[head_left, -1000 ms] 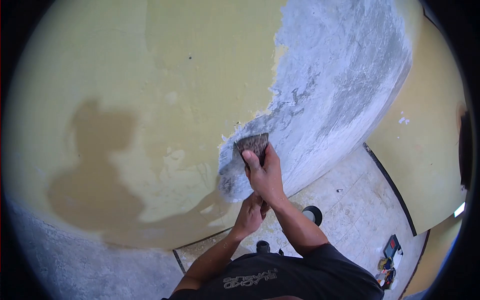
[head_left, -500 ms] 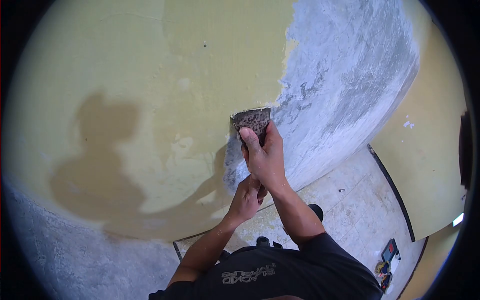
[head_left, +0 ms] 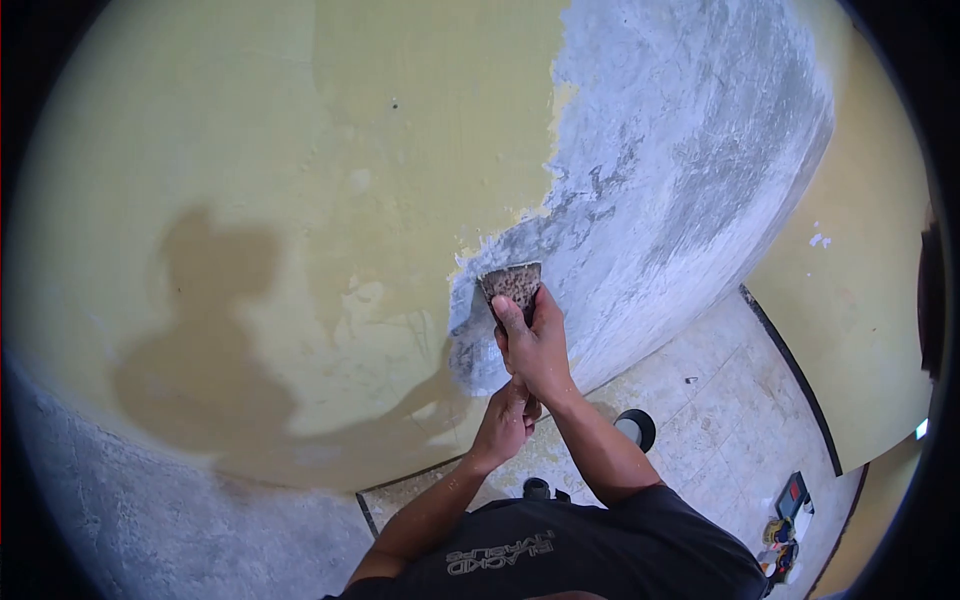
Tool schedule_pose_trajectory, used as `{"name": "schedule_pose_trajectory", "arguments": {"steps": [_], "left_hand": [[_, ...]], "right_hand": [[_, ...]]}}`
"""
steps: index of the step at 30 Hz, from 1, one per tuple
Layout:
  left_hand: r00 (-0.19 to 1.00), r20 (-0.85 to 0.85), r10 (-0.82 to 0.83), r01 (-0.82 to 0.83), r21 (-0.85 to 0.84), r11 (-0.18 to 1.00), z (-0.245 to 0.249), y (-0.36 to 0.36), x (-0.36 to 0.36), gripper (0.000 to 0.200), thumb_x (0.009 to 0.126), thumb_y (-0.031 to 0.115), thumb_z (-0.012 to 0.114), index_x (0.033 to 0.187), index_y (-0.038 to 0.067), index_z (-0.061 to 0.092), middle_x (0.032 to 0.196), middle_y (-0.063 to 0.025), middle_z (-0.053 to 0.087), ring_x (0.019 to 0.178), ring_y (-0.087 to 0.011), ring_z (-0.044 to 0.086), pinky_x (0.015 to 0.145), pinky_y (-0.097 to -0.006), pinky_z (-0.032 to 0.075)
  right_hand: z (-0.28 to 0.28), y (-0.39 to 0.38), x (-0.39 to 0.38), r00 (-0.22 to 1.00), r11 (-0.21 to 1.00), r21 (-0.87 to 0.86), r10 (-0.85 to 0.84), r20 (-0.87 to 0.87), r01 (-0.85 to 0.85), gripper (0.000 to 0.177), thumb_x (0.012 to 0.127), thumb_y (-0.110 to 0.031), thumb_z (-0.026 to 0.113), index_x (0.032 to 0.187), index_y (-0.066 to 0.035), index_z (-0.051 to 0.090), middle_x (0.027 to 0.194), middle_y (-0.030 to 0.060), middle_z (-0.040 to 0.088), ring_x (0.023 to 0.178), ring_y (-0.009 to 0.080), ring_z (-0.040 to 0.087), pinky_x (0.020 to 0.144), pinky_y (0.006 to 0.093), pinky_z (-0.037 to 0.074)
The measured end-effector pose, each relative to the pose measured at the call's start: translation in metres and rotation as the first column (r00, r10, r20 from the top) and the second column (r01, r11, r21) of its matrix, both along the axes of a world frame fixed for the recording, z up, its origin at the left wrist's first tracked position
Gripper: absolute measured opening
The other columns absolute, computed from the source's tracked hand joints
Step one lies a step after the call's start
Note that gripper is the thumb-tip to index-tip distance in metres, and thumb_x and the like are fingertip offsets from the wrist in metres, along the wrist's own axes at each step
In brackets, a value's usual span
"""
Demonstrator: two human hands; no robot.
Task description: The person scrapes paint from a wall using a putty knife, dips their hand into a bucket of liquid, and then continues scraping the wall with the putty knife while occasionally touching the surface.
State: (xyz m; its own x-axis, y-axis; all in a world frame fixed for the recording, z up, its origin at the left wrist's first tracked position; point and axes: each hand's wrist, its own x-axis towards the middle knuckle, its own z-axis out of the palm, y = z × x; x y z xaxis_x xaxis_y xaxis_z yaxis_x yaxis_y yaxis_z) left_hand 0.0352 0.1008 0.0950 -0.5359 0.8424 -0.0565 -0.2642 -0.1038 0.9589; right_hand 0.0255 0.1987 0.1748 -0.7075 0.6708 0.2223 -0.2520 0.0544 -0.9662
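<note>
My right hand (head_left: pixel 537 350) grips a paint scraper (head_left: pixel 513 284), its thumb pressed along the wide, speckled dark blade. Below it, my left hand (head_left: pixel 505 428) is closed at the handle end against the heel of the right hand; the handle itself is hidden by the fingers. The blade's edge lies over bare grey plaster (head_left: pixel 690 170) on the wall, a little under the ragged border with the yellow paint (head_left: pixel 430 180). Pale flakes cling to that border and dust marks both hands.
A tiled floor (head_left: pixel 690 430) strewn with chips runs below the wall. A round dark-rimmed container (head_left: pixel 634 430) stands there, and several small items lie beside a dark tray (head_left: pixel 790 495) at lower right. Another yellow wall (head_left: pixel 850 330) rises on the right.
Both hands and the scraper have moved down the wall. A strip of yellow paint above the blade has come off, leaving grey plaster. The view has shifted slightly.
</note>
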Motion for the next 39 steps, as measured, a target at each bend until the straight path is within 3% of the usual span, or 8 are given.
{"name": "schedule_pose_trajectory", "arguments": {"steps": [5, 9, 12, 18, 20, 26, 28, 39], "left_hand": [[0.993, -0.118, 0.024, -0.018, 0.05, 0.999, 0.01, 0.01, -0.012, 0.061, 0.097, 0.066, 0.025, 0.075, 0.01, 0.039, 0.06, 0.0037, 0.037, 0.05, -0.006, 0.035, 0.044, -0.0234, 0.03], [0.999, 0.015, -0.041, 0.042, -0.02, 0.999, -0.013, 0.012, 0.0, 0.062, 0.097, 0.066, 0.026, 0.075, 0.01, 0.039, 0.059, 0.0037, 0.037, 0.049, -0.0064, 0.035, 0.044, -0.0246, 0.03], [0.993, -0.115, 0.035, -0.037, -0.011, 0.999, -0.002, 0.021, -0.004, 0.062, 0.098, 0.065, 0.025, 0.075, 0.009, 0.039, 0.059, 0.0033, 0.038, 0.049, -0.0068, 0.034, 0.044, -0.0254, 0.03], [0.999, -0.043, -0.003, 0.002, -0.026, 1.0, -0.016, 0.027, -0.002, 0.059, 0.101, 0.058, 0.023, 0.074, 0.009, 0.041, 0.06, 0.0016, 0.039, 0.047, -0.0081, 0.039, 0.041, -0.0247, 0.033], [0.986, -0.16, 0.051, -0.048, 0.028, 0.998, -0.011, 0.03, -0.004, 0.059, 0.101, 0.058, 0.023, 0.076, 0.008, 0.043, 0.059, 0.0018, 0.039, 0.047, -0.0081, 0.04, 0.041, -0.0249, 0.034], [0.999, -0.006, 0.053, -0.053, 0.047, 0.997, -0.027, 0.034, 0.004, 0.056, 0.101, 0.057, 0.027, 0.084, 0.007, 0.045, 0.058, 0.0028, 0.038, 0.045, -0.008, 0.038, 0.041, -0.0251, 0.033], [0.985, -0.144, 0.097, -0.083, 0.104, 0.991, -0.024, 0.037, 0.001, 0.056, 0.102, 0.056, 0.025, 0.082, 0.008, 0.045, 0.058, 0.0026, 0.037, 0.045, -0.008, 0.036, 0.041, -0.0253, 0.032], [0.996, -0.072, 0.059, -0.055, 0.067, 0.996, -0.019, 0.036, -0.003, 0.052, 0.103, 0.053, 0.022, 0.085, 0.009, 0.043, 0.06, 0.0043, 0.036, 0.048, -0.0058, 0.034, 0.043, -0.0244, 0.03]], "right_hand": [[0.011, 0.007, -0.002, 1.0, 1.0, 0.025, -0.004, 0.011, 0.004, 0.026, 0.092, -0.024, 0.066, 0.095, -0.001, 0.055, 0.065, 0.0009, 0.055, 0.052, 0.0081, 0.05, 0.048, 0.0249, 0.041], [-0.006, 0.014, 0.007, 0.999, 0.999, -0.031, -0.006, 0.04, 0.007, 0.026, 0.091, -0.024, 0.067, 0.095, -0.001, 0.054, 0.066, 0.0009, 0.056, 0.052, 0.0075, 0.051, 0.047, 0.0239, 0.041], [-0.001, 0.021, 0.005, 0.998, 0.997, -0.06, 0.056, -0.014, -0.057, 0.025, 0.091, -0.024, 0.066, 0.096, -0.002, 0.054, 0.068, 0.0003, 0.055, 0.051, 0.0064, 0.051, 0.046, 0.0227, 0.04], [-0.011, 0.026, 0.009, 1.0, 0.998, -0.062, -0.003, 0.008, 0.003, 0.025, 0.092, -0.023, 0.065, 0.097, -0.002, 0.054, 0.069, 0.0002, 0.055, 0.051, 0.0068, 0.049, 0.047, 0.0235, 0.04], [-0.011, 0.029, 0.004, 1.0, 0.998, -0.066, 0.011, -0.003, -0.011, 0.027, 0.092, -0.025, 0.066, 0.097, -0.002, 0.054, 0.068, 0.0003, 0.055, 0.052, 0.0074, 0.05, 0.048, 0.0239, 0.041], [-0.032, 0.031, 0.003, 0.993, 0.988, 0.112, -0.102, -0.056, 0.107, 0.033, 0.091, -0.03, 0.068, 0.095, 0.0, 0.055, 0.062, 0.0023, 0.056, 0.054, 0.0099, 0.052, 0.05, 0.0263, 0.042], [-0.024, 0.032, -0.001, 0.989, 0.978, 0.158, -0.122, -0.086, 0.135, 0.033, 0.091, -0.03, 0.068, 0.094, 0.0, 0.055, 0.063, 0.0028, 0.058, 0.055, 0.0101, 0.053, 0.051, 0.0266, 0.042], [-0.016, 0.029, -0.004, 0.984, 0.966, 0.206, -0.134, -0.118, 0.157, 0.031, 0.091, -0.028, 0.068, 0.095, 0.001, 0.056, 0.064, 0.0069, 0.058, 0.056, 0.0125, 0.051, 0.054, 0.029, 0.044]]}}
